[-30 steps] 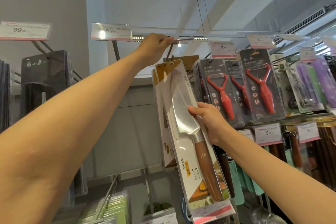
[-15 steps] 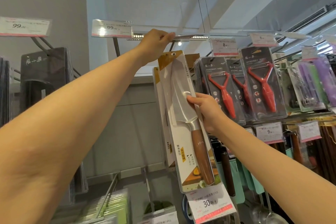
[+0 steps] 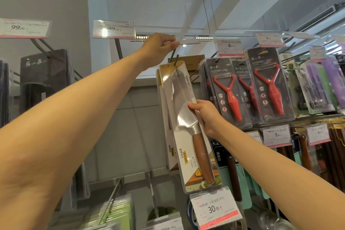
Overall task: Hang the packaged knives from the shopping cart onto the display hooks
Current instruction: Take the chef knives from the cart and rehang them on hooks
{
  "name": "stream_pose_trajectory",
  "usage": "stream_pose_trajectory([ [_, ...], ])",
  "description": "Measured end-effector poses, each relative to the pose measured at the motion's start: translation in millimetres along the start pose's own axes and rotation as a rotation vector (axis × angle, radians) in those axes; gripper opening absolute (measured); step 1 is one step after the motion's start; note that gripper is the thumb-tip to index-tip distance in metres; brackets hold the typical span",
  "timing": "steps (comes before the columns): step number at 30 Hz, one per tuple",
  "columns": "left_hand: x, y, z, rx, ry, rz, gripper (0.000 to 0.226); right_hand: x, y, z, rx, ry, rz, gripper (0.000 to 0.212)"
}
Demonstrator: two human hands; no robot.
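A packaged knife with a steel blade and wooden handle hangs slanted in its clear blister pack. Its top hole sits at the tip of a dark display hook. My right hand grips the pack's right edge at blade height. My left hand is raised above the pack and pinches the clear price-tag holder at the hook's front end. A second identical pack hangs just behind the first. The shopping cart is out of view.
Red peelers in dark packs hang close to the right. Dark boxed sets hang on the left under 99.00 price tags. A 30.00 tag sits below the knife. More hooks and green packs lie lower left.
My right hand has lifted the knife pack upward until its top hole reached the hook tip. My left hand stayed on the tag holder above the hook.
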State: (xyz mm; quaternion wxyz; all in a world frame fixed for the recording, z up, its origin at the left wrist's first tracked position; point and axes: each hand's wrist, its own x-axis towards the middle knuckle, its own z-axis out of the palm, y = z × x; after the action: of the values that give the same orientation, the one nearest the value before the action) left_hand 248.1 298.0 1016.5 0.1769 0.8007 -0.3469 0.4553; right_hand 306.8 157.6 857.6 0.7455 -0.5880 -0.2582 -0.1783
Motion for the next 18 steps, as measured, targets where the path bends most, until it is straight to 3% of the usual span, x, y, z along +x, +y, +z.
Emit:
stream_pose_trajectory([
  [6, -2, -14, 13, 0.144, 0.075, 0.025, 0.04, 10, 7, 5, -0.009, 0.021, 0.02, 0.012],
  [10, -11, -18, 21, 0.095, 0.106, -0.018, 0.052, 17, 11, 9, -0.025, 0.03, 0.018, 0.016],
  [13, -32, -23, 34, 0.024, 0.277, -0.053, 0.056, 20, 14, 10, -0.034, 0.032, 0.024, 0.015],
  [16, -66, -29, 56, -0.208, 0.465, -0.285, 0.05, 22, 15, 10, -0.009, 0.039, 0.052, 0.019],
  [18, -87, -36, 73, -0.37, 0.403, -0.534, 0.054, 21, 15, 12, 0.028, 0.023, 0.077, 0.02],
])
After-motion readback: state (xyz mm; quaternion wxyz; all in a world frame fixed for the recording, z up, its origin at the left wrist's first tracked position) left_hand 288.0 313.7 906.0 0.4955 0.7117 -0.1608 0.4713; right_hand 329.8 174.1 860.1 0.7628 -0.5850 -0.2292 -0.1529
